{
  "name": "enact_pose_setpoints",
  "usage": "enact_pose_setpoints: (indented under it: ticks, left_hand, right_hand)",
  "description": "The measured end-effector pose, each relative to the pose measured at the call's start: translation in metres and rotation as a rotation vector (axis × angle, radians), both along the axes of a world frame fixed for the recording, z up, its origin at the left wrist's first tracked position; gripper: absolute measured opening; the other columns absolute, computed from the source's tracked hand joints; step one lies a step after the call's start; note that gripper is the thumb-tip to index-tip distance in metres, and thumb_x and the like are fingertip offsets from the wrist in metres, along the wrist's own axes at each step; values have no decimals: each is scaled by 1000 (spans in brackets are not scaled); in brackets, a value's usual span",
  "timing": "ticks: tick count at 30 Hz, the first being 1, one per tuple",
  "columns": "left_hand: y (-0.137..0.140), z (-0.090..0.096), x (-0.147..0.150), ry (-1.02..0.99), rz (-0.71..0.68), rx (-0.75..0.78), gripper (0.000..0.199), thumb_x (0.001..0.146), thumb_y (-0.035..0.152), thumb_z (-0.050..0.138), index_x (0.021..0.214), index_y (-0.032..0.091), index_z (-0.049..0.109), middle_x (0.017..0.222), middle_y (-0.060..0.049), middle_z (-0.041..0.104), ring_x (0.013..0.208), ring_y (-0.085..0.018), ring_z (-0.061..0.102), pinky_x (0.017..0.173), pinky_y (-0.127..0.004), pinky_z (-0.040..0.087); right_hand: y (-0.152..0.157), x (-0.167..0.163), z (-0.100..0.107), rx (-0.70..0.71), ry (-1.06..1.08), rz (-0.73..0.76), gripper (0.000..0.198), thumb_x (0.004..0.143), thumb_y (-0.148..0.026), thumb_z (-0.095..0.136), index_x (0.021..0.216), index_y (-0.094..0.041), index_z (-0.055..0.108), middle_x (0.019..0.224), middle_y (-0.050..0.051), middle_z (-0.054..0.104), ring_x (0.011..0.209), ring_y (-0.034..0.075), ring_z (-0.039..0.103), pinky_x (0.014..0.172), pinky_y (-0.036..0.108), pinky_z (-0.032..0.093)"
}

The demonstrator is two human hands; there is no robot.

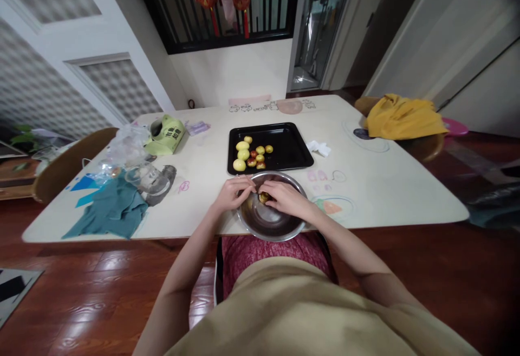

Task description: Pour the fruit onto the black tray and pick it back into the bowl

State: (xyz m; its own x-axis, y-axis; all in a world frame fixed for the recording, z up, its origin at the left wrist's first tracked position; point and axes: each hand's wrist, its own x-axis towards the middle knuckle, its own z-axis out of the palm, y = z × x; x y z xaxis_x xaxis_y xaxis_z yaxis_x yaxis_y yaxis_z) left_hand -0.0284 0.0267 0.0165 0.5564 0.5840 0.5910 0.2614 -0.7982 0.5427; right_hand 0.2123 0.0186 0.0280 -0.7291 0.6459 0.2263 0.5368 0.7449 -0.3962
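Observation:
A shiny steel bowl (271, 232) stands at the table's front edge, partly over it. Inside the bowl, my right hand (286, 200) has its fingers curled round a small yellow-brown fruit (264, 198) that looks like a jujube. My left hand (234, 192) reaches over the bowl's left rim, thumb and fingers pinched together close to the fruit; whatever they hold is too small to make out. Just behind the bowl lies a black baking tray (288, 147). Several larger yellow fruits (242, 154) and smaller red-and-yellow jujubes (260, 158) are grouped on its left side.
A crumpled white tissue (319, 148) lies right of the tray. On the left are a teal cloth (111, 209), clear plastic bags (130, 147) and a green bag (166, 135). A yellow garment (404, 117) hangs over a chair at the right.

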Motion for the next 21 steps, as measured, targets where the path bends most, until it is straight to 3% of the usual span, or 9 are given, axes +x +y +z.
enact_pose_setpoints:
  ticks: [5, 11, 16, 21]
  left_hand:
    - [-1, 1, 1, -42, 48, 7, 40, 111, 40, 49, 94, 19, 79, 94, -11, 81, 97, -24, 76, 98, -45, 61]
    - [14, -3, 0, -86, 346, 90, 32, 111, 37, 51, 108, 19, 77, 107, -11, 79, 105, -23, 74, 99, -43, 59]
    - [45, -13, 2, 47, 409, 158, 27, 110, 33, 53, 120, 18, 74, 119, -13, 76, 116, -25, 70, 105, -45, 57]
    - [72, -15, 10, 322, 482, 161, 25, 105, 30, 61, 122, 17, 74, 120, -15, 75, 114, -29, 68, 101, -47, 56]
  right_hand:
    - [0, 6, 1, 12, 60, -6, 38, 83, -9, 83, 117, -20, 73, 117, 12, 75, 114, 31, 73, 101, 45, 59]
    - [-13, 41, 5, 47, 397, -149, 22, 101, -28, 69, 122, -26, 74, 120, 9, 77, 114, 29, 73, 103, 47, 60]
    - [-26, 62, -20, 106, 669, -158, 17, 106, -33, 63, 105, -26, 77, 105, 8, 81, 104, 26, 76, 95, 45, 63]
    - [-31, 65, -42, 198, 733, -138, 26, 109, -28, 53, 108, -26, 79, 107, 8, 83, 112, 28, 76, 101, 51, 61]
